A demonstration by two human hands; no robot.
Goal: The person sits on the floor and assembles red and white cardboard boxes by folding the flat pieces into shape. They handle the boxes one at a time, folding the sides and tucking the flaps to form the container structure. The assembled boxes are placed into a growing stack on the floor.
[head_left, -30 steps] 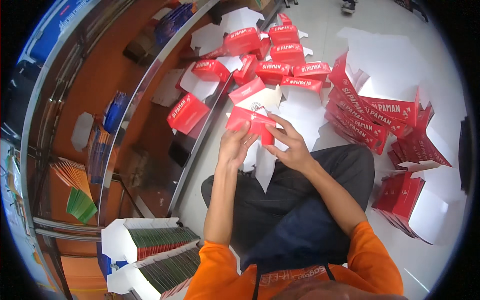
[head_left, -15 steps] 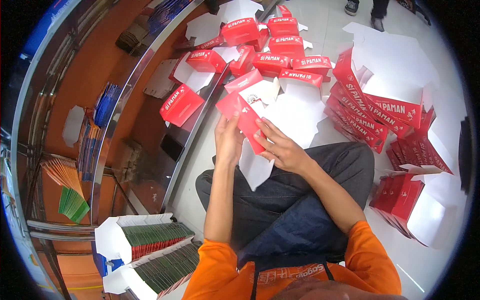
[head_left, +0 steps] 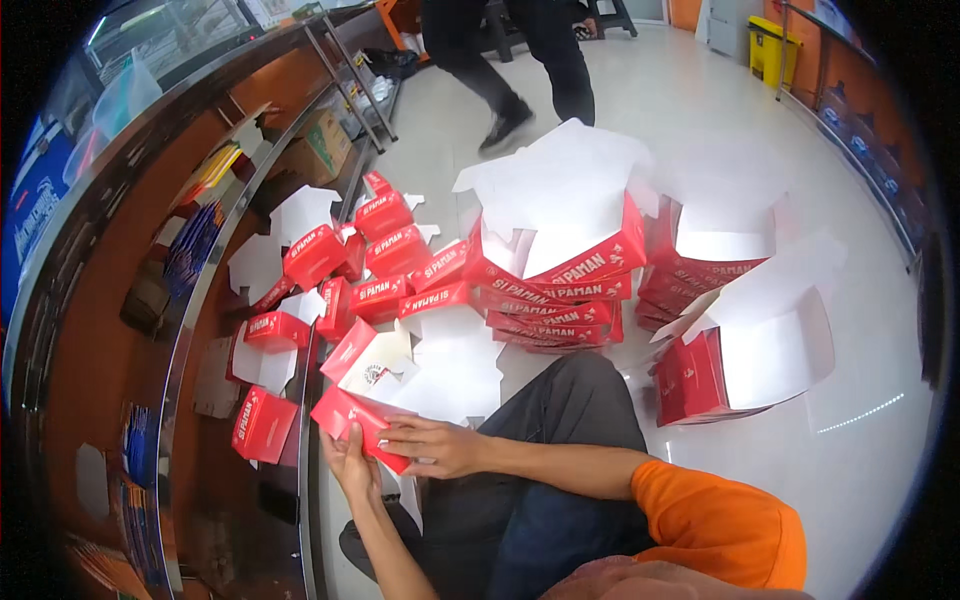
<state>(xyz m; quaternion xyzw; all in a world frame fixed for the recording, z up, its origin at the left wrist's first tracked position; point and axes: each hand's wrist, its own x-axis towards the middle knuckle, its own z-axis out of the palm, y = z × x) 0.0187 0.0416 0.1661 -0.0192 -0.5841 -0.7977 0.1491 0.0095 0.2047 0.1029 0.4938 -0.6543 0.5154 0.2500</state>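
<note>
Between my two hands is a red and white food carton (head_left: 345,410), partly folded, its white inner flaps hanging below. My left hand (head_left: 352,468) grips its lower left side, thumb on the red face. The fingers of my right hand (head_left: 435,447) lie closed over its right end. Just beyond is another red carton (head_left: 347,348) with a round dark print on its white flap. White unfolded card (head_left: 455,365) lies on the floor beside it. My crossed legs are under my hands.
Several folded red cartons (head_left: 395,250) crowd the floor ahead. Open cartons are stacked (head_left: 555,290) in front and to the right (head_left: 690,380). A metal-edged shelf (head_left: 190,330) runs along the left, a red carton (head_left: 264,425) on its lower level. A person's legs (head_left: 560,60) are on the floor beyond.
My view has swung right and up, so the cartons and my hands appear farther left. Both hands still hold the carton. The other person's legs now show closer and larger.
</note>
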